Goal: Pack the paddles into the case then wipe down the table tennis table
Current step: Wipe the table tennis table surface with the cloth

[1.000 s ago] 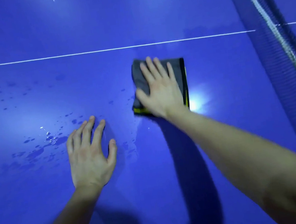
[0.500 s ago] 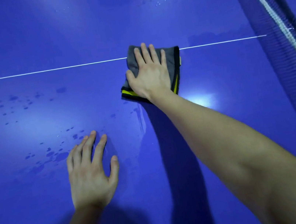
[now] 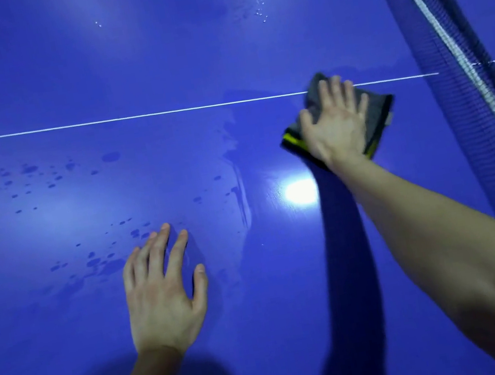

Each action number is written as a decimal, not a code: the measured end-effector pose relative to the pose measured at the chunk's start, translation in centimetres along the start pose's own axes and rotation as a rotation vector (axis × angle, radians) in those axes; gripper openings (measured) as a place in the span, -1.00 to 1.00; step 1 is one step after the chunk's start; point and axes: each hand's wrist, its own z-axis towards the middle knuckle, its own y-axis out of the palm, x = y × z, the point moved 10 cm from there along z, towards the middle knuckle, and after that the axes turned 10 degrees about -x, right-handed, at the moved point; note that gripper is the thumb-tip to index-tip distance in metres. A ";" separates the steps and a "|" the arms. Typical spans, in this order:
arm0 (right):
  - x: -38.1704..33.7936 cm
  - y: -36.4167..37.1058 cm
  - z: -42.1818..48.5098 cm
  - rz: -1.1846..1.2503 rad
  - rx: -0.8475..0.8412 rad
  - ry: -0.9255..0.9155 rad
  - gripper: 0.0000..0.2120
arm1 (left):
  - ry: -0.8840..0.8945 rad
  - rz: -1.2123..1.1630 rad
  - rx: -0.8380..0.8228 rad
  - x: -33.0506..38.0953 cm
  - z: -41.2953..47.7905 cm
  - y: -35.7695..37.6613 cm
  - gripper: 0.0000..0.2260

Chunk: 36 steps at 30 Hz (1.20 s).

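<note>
Since the frame half a second ago the grey cloth (image 3: 376, 108) with its yellow edge is sitting further right, now near the net (image 3: 464, 88), its far corner lying over the white line (image 3: 99, 122). On it the right hand (image 3: 335, 123) is pressing flat, fingers straight and spread, not curling round it. Well apart, the left hand (image 3: 162, 294) is resting open on the blue table (image 3: 154, 56), fingers splayed. Between the hands a wet streak (image 3: 241, 188) is running; water droplets (image 3: 43, 177) are lying further left.
</note>
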 end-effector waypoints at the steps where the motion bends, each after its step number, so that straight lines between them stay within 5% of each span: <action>1: -4.0 0.5 -0.4 -0.019 0.008 -0.071 -0.24 | 0.003 0.002 -0.003 0.1 0.0 0.0 -0.48; 5: -23.0 3.9 -6.0 -0.044 -0.074 -0.501 -0.26 | 0.006 0.010 0.019 0.1 0.1 -0.1 -0.49; 8: -27.8 4.9 -8.1 -0.046 -0.136 -0.670 -0.29 | 0.022 0.001 0.041 0.3 -0.1 -0.2 -0.49; 11: -19.7 3.6 -4.5 0.022 -0.078 -0.596 -0.29 | 0.016 -0.004 0.036 0.1 -0.1 -0.1 -0.49; 17: 7.3 -1.3 1.2 0.087 0.025 -0.011 -0.26 | 0.007 -0.031 0.024 -0.1 0.0 -0.1 -0.50; 21: 0.8 0.1 -1.7 0.081 0.007 0.111 -0.13 | 0.004 -0.036 0.013 0.0 0.0 0.0 -0.50; 27: -21.2 4.3 -10.2 0.005 -0.052 -0.435 -0.22 | -0.007 -0.036 0.032 0.1 -0.1 -0.2 -0.46; 31: -12.7 2.8 -9.1 0.115 0.045 -0.517 -0.31 | -0.020 -0.034 0.019 -0.1 -0.1 0.0 -0.47; 36: 7.9 0.4 -9.1 0.090 0.079 -0.084 -0.30 | -0.038 -0.045 -0.012 -0.5 0.0 0.4 -0.47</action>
